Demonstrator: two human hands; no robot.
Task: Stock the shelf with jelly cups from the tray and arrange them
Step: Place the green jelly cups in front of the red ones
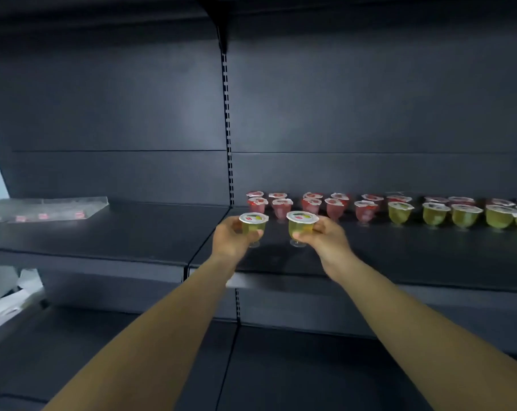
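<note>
My left hand (230,238) grips a yellow-green jelly cup (253,223) with a white foil lid. My right hand (325,237) grips a second yellow-green jelly cup (301,225). Both cups hover upright over the front part of the dark shelf (399,262), just in front of the red cups. Along the back of that shelf stand several red jelly cups (310,204) in two rows. To their right stand several green jelly cups (435,214) with more red ones behind them.
A clear plastic tray (44,209) with red marks lies on the left shelf section. A slotted upright (228,129) divides the two sections. White crumpled paper (14,295) sits on the lower shelf at far left. A dark lower shelf (281,366) runs beneath my arms.
</note>
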